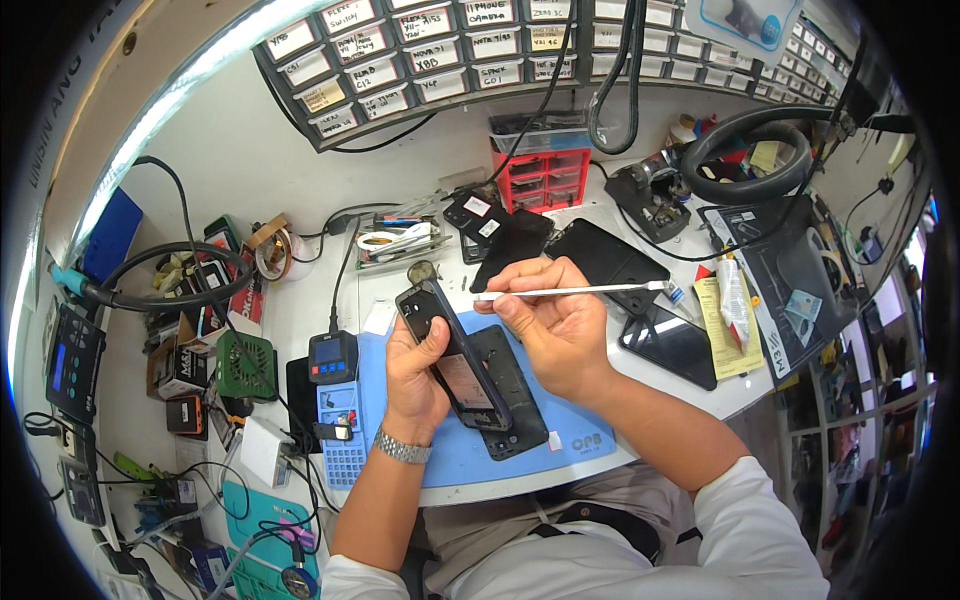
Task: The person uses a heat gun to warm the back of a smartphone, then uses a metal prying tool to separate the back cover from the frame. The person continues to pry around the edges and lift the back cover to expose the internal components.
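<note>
My left hand [412,372] grips an opened phone [462,365], held tilted above the blue work mat [460,474]. Its back is off, so the battery and dark inner frame show. In my right hand [568,340] is a slim silver hand tool [605,290], pinched between thumb and fingers. The tool lies nearly level, one end close to the phone's upper edge but apart from it; its exact kind is unclear. Under the phone, a dark phone back cover [520,405] rests on the mat, partly hidden by the phone.
Several dark phones and panels, including a phone [668,345], lie right and behind. A tray of tools [400,242] and a red drawer box [542,178] stand at the back. Left are a small meter [332,357], a green fan-like box [246,366] and cables.
</note>
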The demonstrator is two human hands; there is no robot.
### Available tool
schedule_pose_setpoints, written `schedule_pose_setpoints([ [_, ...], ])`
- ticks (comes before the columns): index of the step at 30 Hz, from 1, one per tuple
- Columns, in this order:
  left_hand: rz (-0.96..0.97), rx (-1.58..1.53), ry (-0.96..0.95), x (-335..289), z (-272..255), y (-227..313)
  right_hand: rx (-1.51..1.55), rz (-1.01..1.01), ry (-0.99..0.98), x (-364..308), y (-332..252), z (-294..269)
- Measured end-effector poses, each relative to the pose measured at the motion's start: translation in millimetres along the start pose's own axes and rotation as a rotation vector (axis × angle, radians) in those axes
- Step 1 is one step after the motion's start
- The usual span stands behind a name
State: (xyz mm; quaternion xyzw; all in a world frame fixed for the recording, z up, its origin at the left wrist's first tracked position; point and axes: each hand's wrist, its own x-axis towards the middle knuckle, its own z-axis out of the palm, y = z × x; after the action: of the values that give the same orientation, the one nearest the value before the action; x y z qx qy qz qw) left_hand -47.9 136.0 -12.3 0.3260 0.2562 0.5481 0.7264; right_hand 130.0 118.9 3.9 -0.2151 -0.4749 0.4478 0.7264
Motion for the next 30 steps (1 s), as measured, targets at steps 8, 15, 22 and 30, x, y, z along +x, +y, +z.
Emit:
schedule_pose_setpoints([
  [8,0.011,0.056,-0.031,-4.2,2.5,-3.4,-0.108,0.046,-0.017,-6.3,1.0,2.1],
  [15,0.048,0.077,-0.019,-5.2,5.0,-4.4,-0.084,0.094,0.015,-10.1,1.9,2.9],
  [22,0.172,0.255,0.012,-6.1,7.2,-5.2,-0.169,0.088,0.041,-12.0,3.4,0.3],
  [30,0.246,0.409,0.073,-6.5,17.5,-11.2,-0.57,-0.237,0.038,-11.7,10.9,-3.1],
])
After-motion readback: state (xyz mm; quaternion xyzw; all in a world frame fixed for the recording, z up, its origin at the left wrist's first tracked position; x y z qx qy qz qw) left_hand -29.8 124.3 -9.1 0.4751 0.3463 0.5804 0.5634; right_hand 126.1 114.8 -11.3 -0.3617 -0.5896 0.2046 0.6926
